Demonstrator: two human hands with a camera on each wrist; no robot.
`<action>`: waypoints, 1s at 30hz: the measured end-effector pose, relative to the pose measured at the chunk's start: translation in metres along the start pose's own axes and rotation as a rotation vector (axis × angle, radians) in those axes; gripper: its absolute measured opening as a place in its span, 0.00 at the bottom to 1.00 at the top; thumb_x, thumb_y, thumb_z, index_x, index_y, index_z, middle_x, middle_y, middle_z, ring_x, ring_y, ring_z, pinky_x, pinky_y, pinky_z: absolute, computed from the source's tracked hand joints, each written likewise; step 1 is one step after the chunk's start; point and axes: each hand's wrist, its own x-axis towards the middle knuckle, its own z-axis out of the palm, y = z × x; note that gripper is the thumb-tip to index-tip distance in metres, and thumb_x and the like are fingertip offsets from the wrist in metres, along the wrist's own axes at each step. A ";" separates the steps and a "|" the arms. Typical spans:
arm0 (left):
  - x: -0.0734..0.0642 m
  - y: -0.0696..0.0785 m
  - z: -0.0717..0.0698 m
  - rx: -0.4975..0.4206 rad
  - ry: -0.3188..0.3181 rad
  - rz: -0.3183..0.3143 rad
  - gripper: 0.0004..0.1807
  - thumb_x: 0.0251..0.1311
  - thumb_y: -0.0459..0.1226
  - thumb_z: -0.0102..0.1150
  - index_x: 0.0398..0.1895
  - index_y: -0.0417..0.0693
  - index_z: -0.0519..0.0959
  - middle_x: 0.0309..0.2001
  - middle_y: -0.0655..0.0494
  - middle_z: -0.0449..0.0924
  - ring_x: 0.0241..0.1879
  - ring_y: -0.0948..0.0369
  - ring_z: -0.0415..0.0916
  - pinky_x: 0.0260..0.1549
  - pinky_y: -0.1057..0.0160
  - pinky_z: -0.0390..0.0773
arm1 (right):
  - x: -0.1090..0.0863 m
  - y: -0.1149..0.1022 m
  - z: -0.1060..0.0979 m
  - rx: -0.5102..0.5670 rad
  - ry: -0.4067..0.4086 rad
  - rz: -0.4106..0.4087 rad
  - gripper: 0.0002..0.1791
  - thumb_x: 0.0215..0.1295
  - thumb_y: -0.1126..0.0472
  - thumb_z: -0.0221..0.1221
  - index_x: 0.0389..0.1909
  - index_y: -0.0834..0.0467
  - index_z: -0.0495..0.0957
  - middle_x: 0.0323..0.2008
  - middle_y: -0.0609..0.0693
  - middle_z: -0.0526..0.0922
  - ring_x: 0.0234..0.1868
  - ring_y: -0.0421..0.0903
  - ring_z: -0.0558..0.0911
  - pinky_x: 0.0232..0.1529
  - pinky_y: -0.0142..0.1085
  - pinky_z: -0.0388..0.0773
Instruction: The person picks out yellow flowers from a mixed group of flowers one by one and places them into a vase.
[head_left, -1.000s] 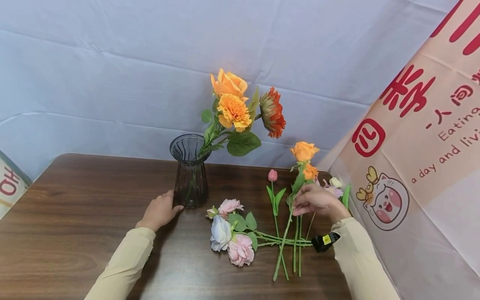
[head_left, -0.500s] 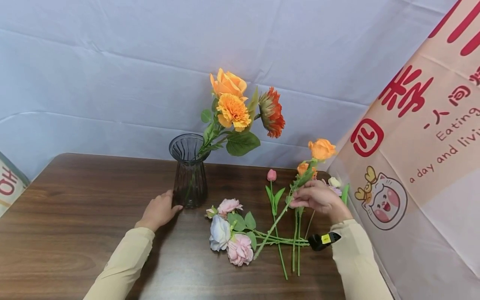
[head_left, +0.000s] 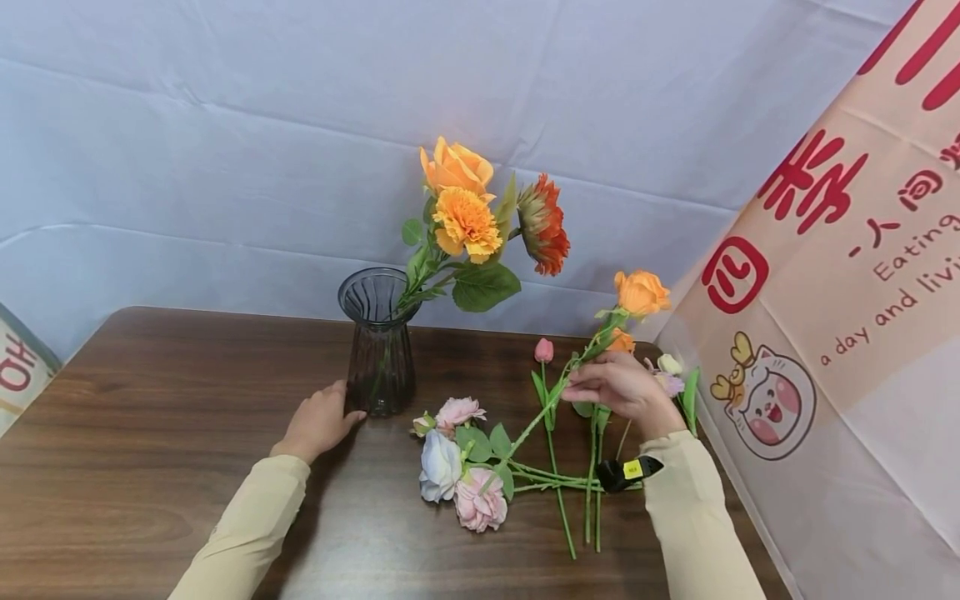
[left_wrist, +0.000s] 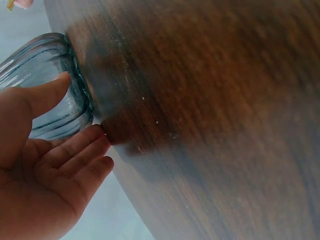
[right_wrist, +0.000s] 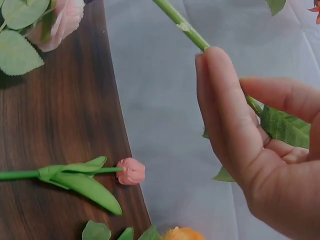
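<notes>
A dark, translucent ribbed glass vase (head_left: pixel 381 367) stands upright on the table. It bears an orange rose (head_left: pixel 457 167), an orange carnation (head_left: pixel 468 223) and a red-orange flower (head_left: pixel 546 225), all leaning right. My left hand (head_left: pixel 318 423) holds the vase low down, thumb on one side and fingers on the other, as the left wrist view shows. At the right, my right hand (head_left: pixel 618 387) pinches the green stem of another orange rose (head_left: pixel 642 292), lifted and tilted, its bloom up and right. In the right wrist view the stem (right_wrist: pixel 182 25) passes between thumb and fingers.
Pink and pale blue flowers (head_left: pixel 441 467) lie in mid-table, stems pointing right. A pink tulip (head_left: pixel 544 351), a smaller orange rose (head_left: pixel 621 341) and a white tulip bud (head_left: pixel 670 364) lie near the right hand. A printed cloth (head_left: pixel 832 333) borders the right side.
My right hand has raised the orange rose off the other stems and moved slightly left; its stem end has swung left over the pink flowers. The left hand and vase have stayed put.
</notes>
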 end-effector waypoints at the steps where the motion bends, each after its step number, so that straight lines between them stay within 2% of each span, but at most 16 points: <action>1: 0.000 0.000 0.000 0.000 -0.001 -0.002 0.33 0.58 0.41 0.59 0.56 0.22 0.63 0.50 0.27 0.71 0.46 0.37 0.71 0.43 0.42 0.73 | 0.001 0.000 0.001 0.008 0.003 0.000 0.07 0.61 0.81 0.42 0.40 0.80 0.62 0.30 0.60 0.74 0.33 0.53 0.83 0.43 0.41 0.79; 5: 0.000 0.000 0.000 -0.001 -0.004 -0.010 0.33 0.58 0.41 0.58 0.56 0.22 0.62 0.51 0.27 0.70 0.47 0.37 0.71 0.44 0.42 0.73 | 0.003 -0.001 0.003 0.044 0.010 -0.009 0.06 0.60 0.82 0.42 0.33 0.78 0.68 0.29 0.60 0.73 0.32 0.52 0.82 0.44 0.42 0.79; 9: 0.000 0.000 0.000 -0.003 -0.008 -0.016 0.33 0.58 0.41 0.58 0.57 0.22 0.62 0.51 0.27 0.69 0.47 0.37 0.71 0.44 0.42 0.72 | 0.003 -0.003 0.007 0.078 0.020 -0.015 0.13 0.59 0.83 0.44 0.25 0.72 0.76 0.27 0.59 0.75 0.32 0.52 0.81 0.45 0.44 0.78; 14: 0.000 0.001 -0.001 -0.002 -0.012 -0.017 0.34 0.59 0.41 0.58 0.57 0.22 0.61 0.52 0.27 0.69 0.48 0.37 0.70 0.44 0.42 0.72 | 0.004 -0.005 0.012 0.120 0.059 -0.003 0.16 0.57 0.83 0.45 0.21 0.68 0.78 0.25 0.58 0.76 0.31 0.51 0.81 0.46 0.45 0.77; 20: 0.000 0.003 -0.002 -0.001 -0.020 -0.022 0.34 0.59 0.42 0.58 0.58 0.22 0.61 0.52 0.27 0.69 0.48 0.36 0.70 0.44 0.42 0.72 | 0.007 -0.005 0.015 0.187 0.073 0.019 0.16 0.55 0.85 0.45 0.21 0.68 0.77 0.24 0.58 0.76 0.32 0.52 0.81 0.46 0.46 0.77; 25: 0.000 0.003 -0.002 0.002 -0.026 -0.028 0.34 0.59 0.42 0.58 0.58 0.22 0.61 0.52 0.27 0.68 0.48 0.37 0.70 0.45 0.42 0.72 | 0.009 -0.005 0.016 0.178 0.056 0.019 0.15 0.56 0.84 0.45 0.25 0.68 0.77 0.26 0.59 0.76 0.33 0.53 0.81 0.46 0.45 0.77; 30: 0.000 0.003 -0.002 0.003 -0.023 -0.027 0.34 0.58 0.42 0.58 0.58 0.21 0.61 0.52 0.27 0.69 0.48 0.37 0.70 0.45 0.42 0.72 | 0.009 -0.006 0.016 0.181 0.057 0.029 0.15 0.57 0.83 0.44 0.25 0.69 0.78 0.26 0.59 0.78 0.34 0.53 0.82 0.45 0.44 0.78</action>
